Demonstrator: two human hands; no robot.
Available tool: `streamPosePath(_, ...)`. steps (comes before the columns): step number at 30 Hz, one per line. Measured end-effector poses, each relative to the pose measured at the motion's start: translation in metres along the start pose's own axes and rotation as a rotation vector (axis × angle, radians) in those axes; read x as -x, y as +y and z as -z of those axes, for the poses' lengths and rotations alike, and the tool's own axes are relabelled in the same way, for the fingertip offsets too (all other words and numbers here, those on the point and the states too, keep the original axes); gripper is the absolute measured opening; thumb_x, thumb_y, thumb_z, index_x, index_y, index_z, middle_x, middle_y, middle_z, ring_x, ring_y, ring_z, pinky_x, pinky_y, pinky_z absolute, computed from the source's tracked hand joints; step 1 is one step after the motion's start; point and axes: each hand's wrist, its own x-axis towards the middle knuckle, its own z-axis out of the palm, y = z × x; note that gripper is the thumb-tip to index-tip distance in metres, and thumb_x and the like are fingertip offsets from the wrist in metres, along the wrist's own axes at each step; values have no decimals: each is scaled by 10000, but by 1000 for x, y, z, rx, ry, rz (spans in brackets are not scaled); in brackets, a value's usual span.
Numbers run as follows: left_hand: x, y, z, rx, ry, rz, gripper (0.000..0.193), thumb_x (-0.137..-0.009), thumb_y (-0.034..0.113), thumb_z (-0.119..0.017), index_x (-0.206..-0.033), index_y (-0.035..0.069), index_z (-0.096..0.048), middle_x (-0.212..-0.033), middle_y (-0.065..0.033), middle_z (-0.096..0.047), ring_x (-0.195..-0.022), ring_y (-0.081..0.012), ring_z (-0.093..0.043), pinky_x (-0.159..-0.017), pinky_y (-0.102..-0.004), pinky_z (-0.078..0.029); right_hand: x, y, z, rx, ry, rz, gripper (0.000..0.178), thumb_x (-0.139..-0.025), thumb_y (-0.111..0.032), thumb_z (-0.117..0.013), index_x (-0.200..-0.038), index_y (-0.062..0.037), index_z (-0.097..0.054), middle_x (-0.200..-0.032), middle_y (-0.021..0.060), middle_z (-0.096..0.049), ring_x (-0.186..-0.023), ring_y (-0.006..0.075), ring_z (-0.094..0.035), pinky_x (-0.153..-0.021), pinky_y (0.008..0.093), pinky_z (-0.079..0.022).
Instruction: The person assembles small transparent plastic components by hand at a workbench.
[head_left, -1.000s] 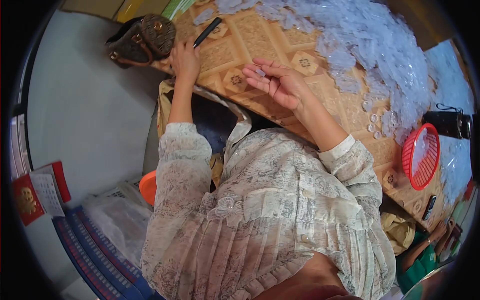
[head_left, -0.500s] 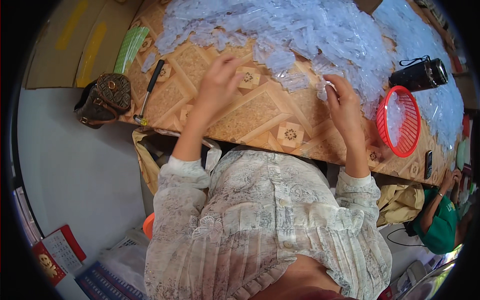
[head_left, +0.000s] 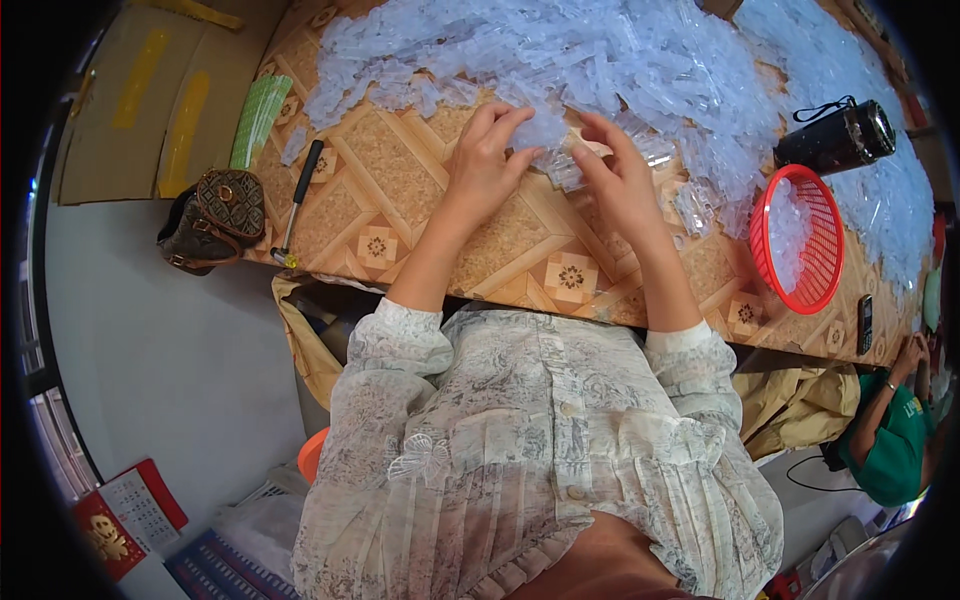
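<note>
My left hand [head_left: 487, 160] is over the near edge of a big heap of clear plastic pieces [head_left: 560, 60]. Its thumb and fingers curl round a few bluish clear plastic pieces [head_left: 543, 130]; exactly how many is hard to make out. Facing it, my right hand [head_left: 622, 185] has thumb and forefinger apart, close to those same pieces, with no piece plainly between them. Beside the right hand, more clear pieces [head_left: 657, 152] rest on the table. Another small clear piece [head_left: 694, 208] lies to the right of the wrist.
A red plastic basket [head_left: 826, 240] holding clear pieces stands right, near a black flask [head_left: 840, 140] and a phone [head_left: 865, 325]. Left are a hammer-like tool [head_left: 303, 190], a patterned bag [head_left: 225, 215] and a green striped sheet [head_left: 260, 125]. A person in green [head_left: 890, 445] sits far right.
My left hand has moved right, toward the plastic pieces, and its fingers have curled round some. My right hand has shifted left, and its pinch on a small clear piece has opened.
</note>
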Motion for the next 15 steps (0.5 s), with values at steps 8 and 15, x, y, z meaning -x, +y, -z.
streamPosePath(8, 20, 17, 8, -75, 138, -295, 615, -680, -17, -732, -1255, 48, -524, -1163, -145, -526, -1050, -335, -551, -866, -391, -481, -9, 7, -8, -476, -254, -219, 377, -894, -168, -642, -1231, -28, -550, -1072, 53, -599, -827, 105, -585, -679, 244, -497)
streamPosePath(15, 26, 10, 11, 599, 60, 245, 508, -767, 33, -754, -1237, 33, -560, -1189, -85, -536, -1017, -169, -575, -830, -296, -515, -8, 4, -12, -523, -267, -2, 332, -889, -21, -602, -1217, -54, -561, -1183, 44, -602, -1011, 106, -568, -840, 257, -470)
